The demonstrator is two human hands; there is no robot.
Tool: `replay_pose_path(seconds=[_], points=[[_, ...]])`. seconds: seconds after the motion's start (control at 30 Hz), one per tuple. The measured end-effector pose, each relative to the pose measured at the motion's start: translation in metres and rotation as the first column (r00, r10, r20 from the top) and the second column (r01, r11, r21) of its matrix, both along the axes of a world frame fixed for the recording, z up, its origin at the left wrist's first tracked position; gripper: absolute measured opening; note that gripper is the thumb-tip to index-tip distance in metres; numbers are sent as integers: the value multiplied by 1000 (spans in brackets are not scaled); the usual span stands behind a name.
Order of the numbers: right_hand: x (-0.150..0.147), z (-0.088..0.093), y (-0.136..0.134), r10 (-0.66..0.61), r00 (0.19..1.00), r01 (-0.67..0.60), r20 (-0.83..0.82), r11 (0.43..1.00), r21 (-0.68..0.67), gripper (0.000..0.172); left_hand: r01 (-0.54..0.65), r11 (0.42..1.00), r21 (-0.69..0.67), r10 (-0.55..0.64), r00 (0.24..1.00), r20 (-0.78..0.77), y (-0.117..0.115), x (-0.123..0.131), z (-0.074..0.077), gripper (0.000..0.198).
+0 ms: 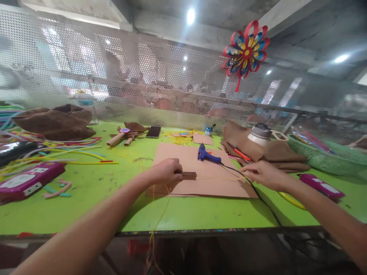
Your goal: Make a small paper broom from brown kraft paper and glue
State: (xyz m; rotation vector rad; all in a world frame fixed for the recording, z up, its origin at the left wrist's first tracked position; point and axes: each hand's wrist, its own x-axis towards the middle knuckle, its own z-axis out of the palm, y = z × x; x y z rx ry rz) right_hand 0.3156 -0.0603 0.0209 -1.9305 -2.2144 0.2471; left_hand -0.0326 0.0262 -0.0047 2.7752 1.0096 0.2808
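Observation:
My left hand point(169, 171) is closed round a small brown rolled piece point(189, 175), whose free end points right over a brown cardboard sheet point(174, 152). From that piece a thin yellow string point(212, 178) runs right to my right hand point(254, 172), which pinches it near the sheet's right side. More yellow string hangs below my left hand over the table's front edge. A blue glue gun point(209, 156) lies on the sheet between and beyond my hands, its black cord passing beside my right hand.
Brown material point(275, 151), a bottle point(259, 134) and a green basket point(323, 156) are at the right. A phone point(154, 131) and brown rolls point(117, 139) lie farther back. Coloured strips point(86, 154) and a magenta box point(31, 180) sit left; another magenta box point(322, 186) lies right.

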Motion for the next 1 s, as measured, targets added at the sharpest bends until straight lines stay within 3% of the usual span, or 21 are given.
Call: replay_pose_path(seconds=[0.13, 0.3, 0.4, 0.53, 0.67, 0.73, 0.83, 1.0], points=[[-34, -6, 2, 62, 997, -73, 46, 952, 299, 23, 24, 999, -22, -24, 1000, -1, -2, 3, 1, 24], [-117, -30, 16, 349, 930, -270, -116, 862, 429, 20, 0, 1000, -17, 0, 1000, -23, -3, 6, -1, 24], [-146, -47, 26, 410, 904, -313, -118, 825, 470, 15, 8, 1000, 1, -8, 1000, -13, -4, 8, -2, 24], [-141, -58, 32, 325, 938, -223, -119, 832, 508, 12, -13, 999, 39, 14, 999, -30, -6, 9, 0, 17], [-115, -52, 37, 186, 940, 3, -285, 833, 554, 19, -45, 998, 39, 47, 997, -55, -6, 10, 2, 8], [-110, -48, 39, 171, 928, 57, -331, 814, 579, 21, -54, 998, 16, 55, 997, -50, -5, 10, 2, 9], [-119, -50, 38, 264, 902, -14, -341, 808, 589, 20, -59, 998, -20, 58, 998, -39, -5, 10, 2, 10], [-138, -64, 30, 354, 902, -206, -249, 857, 473, 29, -84, 996, 12, 85, 996, -29, -5, 17, 0, 14]])
